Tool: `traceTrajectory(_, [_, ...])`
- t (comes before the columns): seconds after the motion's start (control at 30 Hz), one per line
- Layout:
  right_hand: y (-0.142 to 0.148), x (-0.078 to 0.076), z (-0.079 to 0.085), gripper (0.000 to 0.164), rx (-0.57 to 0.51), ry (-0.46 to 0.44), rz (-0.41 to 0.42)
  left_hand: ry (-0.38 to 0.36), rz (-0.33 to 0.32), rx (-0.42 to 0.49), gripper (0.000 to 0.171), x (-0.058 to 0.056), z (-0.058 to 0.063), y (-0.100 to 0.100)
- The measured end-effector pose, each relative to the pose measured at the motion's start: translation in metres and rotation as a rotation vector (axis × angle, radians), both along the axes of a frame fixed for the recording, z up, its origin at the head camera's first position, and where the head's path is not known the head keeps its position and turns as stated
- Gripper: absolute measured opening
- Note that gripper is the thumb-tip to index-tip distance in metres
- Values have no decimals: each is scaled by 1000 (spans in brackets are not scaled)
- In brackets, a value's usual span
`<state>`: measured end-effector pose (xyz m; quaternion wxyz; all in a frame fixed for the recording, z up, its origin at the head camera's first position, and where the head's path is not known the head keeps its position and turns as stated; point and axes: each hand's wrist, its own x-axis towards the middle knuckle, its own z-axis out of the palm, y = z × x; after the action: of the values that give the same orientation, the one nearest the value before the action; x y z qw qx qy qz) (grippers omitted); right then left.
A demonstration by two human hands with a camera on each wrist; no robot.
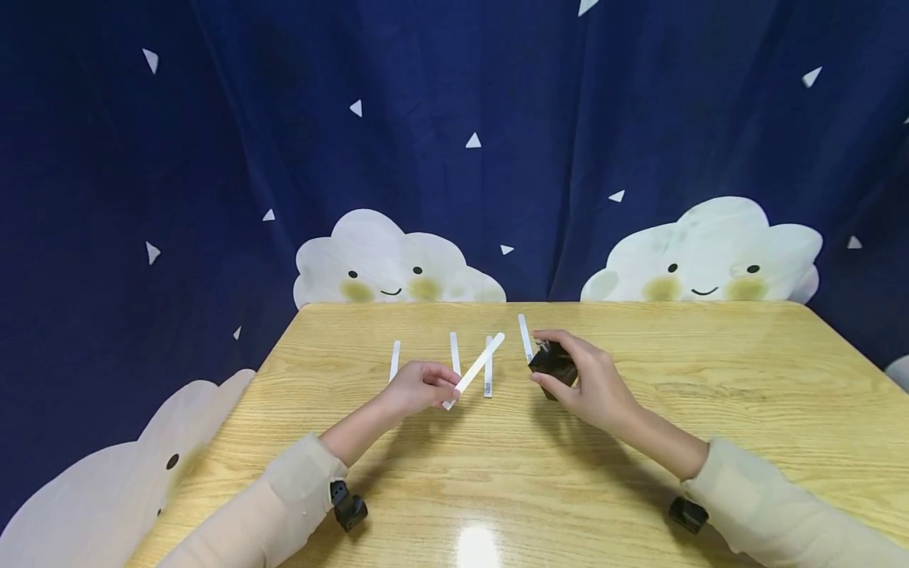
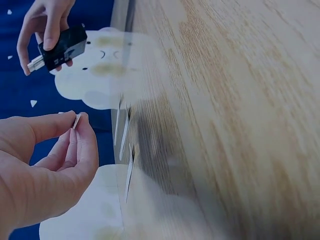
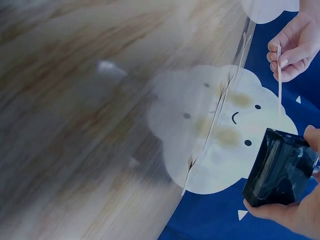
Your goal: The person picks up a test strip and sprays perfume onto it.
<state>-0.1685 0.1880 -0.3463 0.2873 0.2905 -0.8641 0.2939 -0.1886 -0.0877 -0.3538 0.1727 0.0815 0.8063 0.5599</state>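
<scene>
My left hand (image 1: 424, 386) pinches a white paper test strip (image 1: 480, 365) by its lower end, between thumb and index finger. The strip slants up and to the right, raised over the table. Across from it, my right hand (image 1: 596, 383) grips a dark, glossy perfume bottle (image 3: 280, 167) between thumb and fingers. In the left wrist view, a silver spray neck (image 2: 36, 63) sticks out of the bottle, with a fingertip right at it. Several more strips lie on the table: one (image 1: 394, 361) partly behind the left hand, others (image 1: 455, 353) (image 1: 488, 379) further right, and one (image 1: 525, 338) beside the bottle.
The light wooden table (image 1: 440, 473) spreads out under both hands. A dark blue curtain (image 1: 426, 63) with white triangles and smiling clouds hangs behind its far edge. Small black wrist cameras sit at both sleeves (image 1: 284, 497).
</scene>
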Motion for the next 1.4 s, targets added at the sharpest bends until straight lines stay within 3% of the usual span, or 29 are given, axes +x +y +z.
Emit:
traceTrajectory(0.5, [8, 7, 3, 56, -20, 8, -42, -36, 56, 16, 20, 0, -3, -13])
traceTrajectory(0.93, [19, 11, 3, 57, -81, -56, -29, -96, 219, -19, 27, -15, -10, -38])
traceTrajectory(1.4, [23, 12, 3, 57, -110, -65, -16, -147, 320, -18, 29, -30, -11, -46])
